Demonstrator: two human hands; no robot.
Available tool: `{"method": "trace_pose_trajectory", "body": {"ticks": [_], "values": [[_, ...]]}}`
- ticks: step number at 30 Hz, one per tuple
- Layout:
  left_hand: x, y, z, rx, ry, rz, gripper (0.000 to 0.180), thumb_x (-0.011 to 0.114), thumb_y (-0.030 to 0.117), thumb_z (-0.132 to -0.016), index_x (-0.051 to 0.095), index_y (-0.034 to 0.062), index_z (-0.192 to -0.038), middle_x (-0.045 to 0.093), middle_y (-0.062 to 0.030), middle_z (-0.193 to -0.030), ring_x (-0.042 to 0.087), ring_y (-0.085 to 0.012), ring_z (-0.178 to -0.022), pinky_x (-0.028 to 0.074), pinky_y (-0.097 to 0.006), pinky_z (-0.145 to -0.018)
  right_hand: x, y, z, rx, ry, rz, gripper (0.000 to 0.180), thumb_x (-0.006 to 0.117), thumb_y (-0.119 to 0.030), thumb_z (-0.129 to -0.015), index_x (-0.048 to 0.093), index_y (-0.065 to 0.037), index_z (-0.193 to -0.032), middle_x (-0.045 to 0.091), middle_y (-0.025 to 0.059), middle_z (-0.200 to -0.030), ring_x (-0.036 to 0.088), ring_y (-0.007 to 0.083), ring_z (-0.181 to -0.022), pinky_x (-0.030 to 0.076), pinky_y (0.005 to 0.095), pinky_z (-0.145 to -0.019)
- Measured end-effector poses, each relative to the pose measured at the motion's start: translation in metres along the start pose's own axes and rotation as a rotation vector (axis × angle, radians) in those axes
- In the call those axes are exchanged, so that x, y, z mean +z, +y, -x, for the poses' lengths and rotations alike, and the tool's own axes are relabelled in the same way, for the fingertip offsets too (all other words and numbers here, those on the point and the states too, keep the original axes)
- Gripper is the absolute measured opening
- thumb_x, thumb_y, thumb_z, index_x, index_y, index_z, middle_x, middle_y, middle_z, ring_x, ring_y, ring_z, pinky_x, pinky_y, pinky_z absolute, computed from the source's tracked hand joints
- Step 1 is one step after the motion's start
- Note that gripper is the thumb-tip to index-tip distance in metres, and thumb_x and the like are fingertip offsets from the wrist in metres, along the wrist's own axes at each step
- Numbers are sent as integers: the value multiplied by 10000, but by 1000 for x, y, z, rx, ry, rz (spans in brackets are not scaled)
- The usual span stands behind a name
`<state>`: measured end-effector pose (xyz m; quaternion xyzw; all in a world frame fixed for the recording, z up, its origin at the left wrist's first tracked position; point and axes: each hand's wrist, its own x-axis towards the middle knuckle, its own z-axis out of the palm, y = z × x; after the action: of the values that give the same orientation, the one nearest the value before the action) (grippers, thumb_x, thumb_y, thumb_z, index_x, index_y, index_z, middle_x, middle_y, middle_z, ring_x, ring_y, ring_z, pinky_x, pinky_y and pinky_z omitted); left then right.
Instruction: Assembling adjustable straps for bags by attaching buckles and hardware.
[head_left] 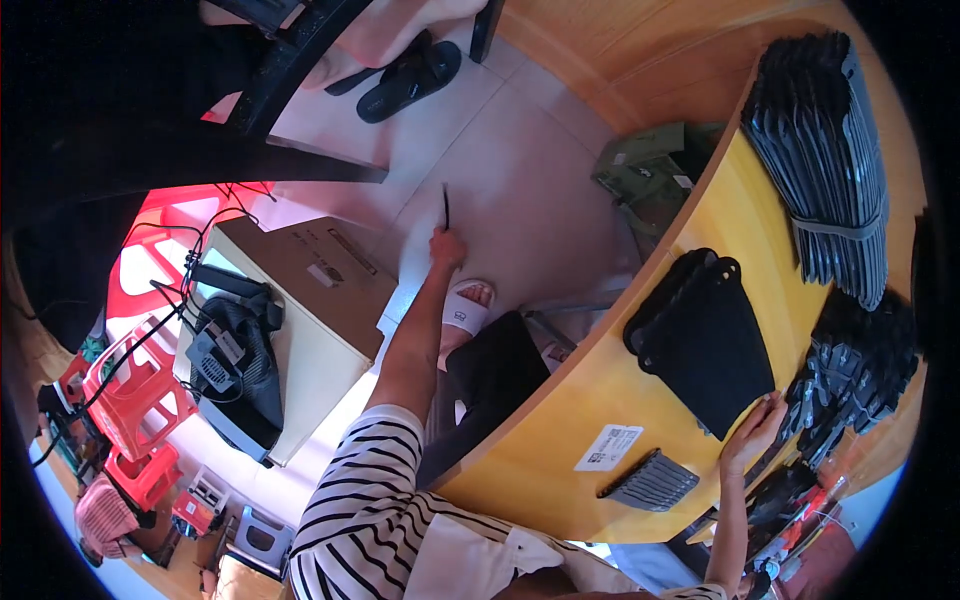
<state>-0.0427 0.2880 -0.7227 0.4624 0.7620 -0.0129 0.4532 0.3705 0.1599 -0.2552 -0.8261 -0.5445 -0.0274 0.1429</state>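
Note:
Stretched out over the floor, my left hand (447, 248) is closed around a thin dark strip (446, 205) that points away from me. My right hand (755, 432) is at the near right corner of a flat black panel (708, 340) on the yellow table (560, 440), its fingers bent against the edge. More black pieces seem to lie under that panel. Nearer me on the table are a white printed label (608, 448) and a small dark ribbed stack (655, 482).
A banded stack of dark pieces (825, 170) stands at the table's far right, above a black heap (850, 370). A box (300, 260) stands left, with a black bag (240, 350). Red stools (135, 390) and cables lie further left. Black slippers (410, 85) are ahead.

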Motion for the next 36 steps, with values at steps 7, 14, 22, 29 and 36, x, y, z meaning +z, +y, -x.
{"method": "trace_pose_trajectory", "body": {"ticks": [7,14,22,29,36], "values": [[-60,24,25,143,147,220,302,573,216,-757,644,6,-963,611,-186,-980,578,-326,-937,449,-351,-840,7,-3,-5,-57,91,-86,197,414,28,-886,514,18,-1055,532,83,-1001,513,163,-952,397,254,-873],[-155,88,109,297,270,818,153,586,58,-739,695,30,-841,663,-93,-758,618,-175,-726,479,-282,-696,3,-2,3,-191,161,65,249,468,4,-848,520,-27,-1089,600,166,-943,601,334,-852,486,383,-702],[-296,116,257,683,282,994,201,595,-100,-664,626,23,-821,594,-59,-809,575,-140,-738,485,-254,-655,-32,16,-16,-175,-36,-56,327,487,-111,-810,523,-103,-1135,611,206,-870,585,396,-801,456,482,-689],[-337,136,478,1115,227,750,326,564,-137,-691,558,28,-972,579,-45,-810,565,-99,-698,458,-218,-631,-136,-61,64,11,5,-865,143,579,-167,-832,645,-40,-843,524,-3,-551,431,57,-455,331,228,-416],[-235,121,593,1755,303,17,170,637,-54,-644,624,29,-792,584,-90,-731,592,-245,-634,479,-283,-550,-167,-124,216,345,-771,-1626,310,508,-287,-886,611,-9,-977,549,31,-562,360,33,-350,212,172,-310]]}}
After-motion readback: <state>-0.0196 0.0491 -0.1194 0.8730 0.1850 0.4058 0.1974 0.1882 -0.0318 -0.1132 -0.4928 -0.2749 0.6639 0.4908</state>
